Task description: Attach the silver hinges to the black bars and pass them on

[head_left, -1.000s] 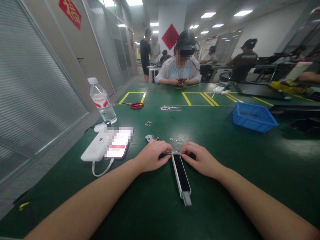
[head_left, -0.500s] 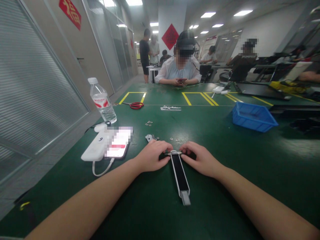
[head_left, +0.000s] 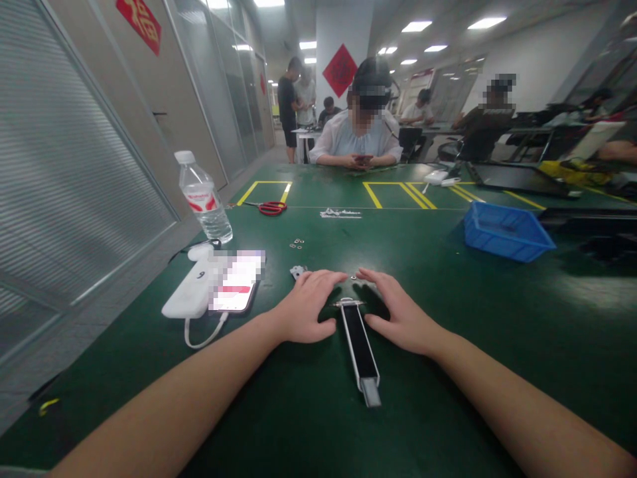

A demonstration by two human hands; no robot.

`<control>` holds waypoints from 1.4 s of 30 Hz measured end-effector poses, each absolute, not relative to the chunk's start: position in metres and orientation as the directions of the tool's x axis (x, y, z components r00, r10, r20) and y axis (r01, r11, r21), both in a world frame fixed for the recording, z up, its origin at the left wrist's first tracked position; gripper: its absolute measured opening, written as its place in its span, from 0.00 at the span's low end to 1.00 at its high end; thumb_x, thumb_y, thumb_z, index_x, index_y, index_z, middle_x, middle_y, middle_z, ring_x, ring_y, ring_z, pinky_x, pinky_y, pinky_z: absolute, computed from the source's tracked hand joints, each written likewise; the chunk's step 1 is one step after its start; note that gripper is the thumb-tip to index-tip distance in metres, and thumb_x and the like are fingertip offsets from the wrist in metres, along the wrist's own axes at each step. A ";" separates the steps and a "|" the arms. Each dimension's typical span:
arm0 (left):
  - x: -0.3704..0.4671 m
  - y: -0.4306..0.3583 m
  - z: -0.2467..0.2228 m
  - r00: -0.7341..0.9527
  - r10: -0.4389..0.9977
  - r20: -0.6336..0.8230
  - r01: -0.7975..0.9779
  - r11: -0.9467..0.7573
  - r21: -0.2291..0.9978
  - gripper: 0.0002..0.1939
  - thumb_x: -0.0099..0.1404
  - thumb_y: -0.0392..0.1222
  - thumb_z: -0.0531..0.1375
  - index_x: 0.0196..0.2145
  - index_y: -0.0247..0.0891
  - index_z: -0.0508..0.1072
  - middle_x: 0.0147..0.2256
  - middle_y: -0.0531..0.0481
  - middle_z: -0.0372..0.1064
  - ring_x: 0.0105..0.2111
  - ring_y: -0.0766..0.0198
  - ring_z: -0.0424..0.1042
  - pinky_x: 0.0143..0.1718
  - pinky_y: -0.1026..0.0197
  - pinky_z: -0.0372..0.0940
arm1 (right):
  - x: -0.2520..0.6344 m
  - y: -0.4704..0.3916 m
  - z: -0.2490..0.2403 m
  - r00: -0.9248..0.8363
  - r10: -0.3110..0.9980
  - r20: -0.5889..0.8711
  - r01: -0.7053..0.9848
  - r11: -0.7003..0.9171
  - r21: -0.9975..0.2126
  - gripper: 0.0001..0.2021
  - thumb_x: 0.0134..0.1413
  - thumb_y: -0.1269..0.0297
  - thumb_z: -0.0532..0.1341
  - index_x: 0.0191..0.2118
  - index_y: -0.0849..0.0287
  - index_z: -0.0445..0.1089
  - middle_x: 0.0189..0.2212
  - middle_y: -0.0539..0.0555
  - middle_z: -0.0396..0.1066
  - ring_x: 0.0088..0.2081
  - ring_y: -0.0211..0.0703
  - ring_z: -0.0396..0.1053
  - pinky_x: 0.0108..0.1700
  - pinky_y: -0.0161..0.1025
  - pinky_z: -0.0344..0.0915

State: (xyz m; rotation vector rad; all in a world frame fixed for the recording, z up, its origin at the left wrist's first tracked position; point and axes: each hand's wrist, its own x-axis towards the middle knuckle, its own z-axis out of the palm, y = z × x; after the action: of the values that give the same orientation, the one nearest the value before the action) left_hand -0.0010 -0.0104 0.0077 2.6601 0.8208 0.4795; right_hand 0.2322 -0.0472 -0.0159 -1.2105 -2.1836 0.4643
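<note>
Bar-shaped device (head_left: 361, 345) on the green worktop (head_left: 423, 411), well in from the left edge, metal tongue (head_left: 371, 393) toward the near edge. Left hand (head_left: 307, 310) and right hand (head_left: 399, 313), spread and empty, flank its crosspiece (head_left: 349, 303). Probably light, stiff, smooth; best gripped along the long sides. Worktop slightly glossy; a person (head_left: 365, 138) sits at its far edge, under ceiling lights (head_left: 417, 26).

The white-edged, black-topped bar (head_left: 359, 342) lies slightly slanted on the bench (head_left: 403, 245), grey tab (head_left: 371, 393) protruding at its near end, thin crosspiece (head_left: 351, 303) across the far.
</note>
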 end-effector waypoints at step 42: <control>0.001 -0.005 -0.001 0.621 0.734 0.275 0.624 -0.675 0.394 0.28 0.56 0.28 0.51 0.55 0.40 0.58 0.38 0.53 0.71 0.46 0.60 0.69 0.63 0.38 0.40 | 0.234 -0.039 -0.016 -0.205 0.912 0.354 0.834 0.352 -0.424 0.10 0.55 0.69 0.57 0.38 0.54 0.76 0.37 0.56 0.73 0.40 0.50 0.67 0.44 0.50 0.63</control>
State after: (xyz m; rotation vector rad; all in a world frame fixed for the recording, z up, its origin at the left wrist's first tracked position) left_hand 0.0015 -0.0053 -0.0013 2.5864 1.1066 0.6103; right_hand 0.2345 -0.0385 -0.0163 -1.5148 -2.0727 0.1867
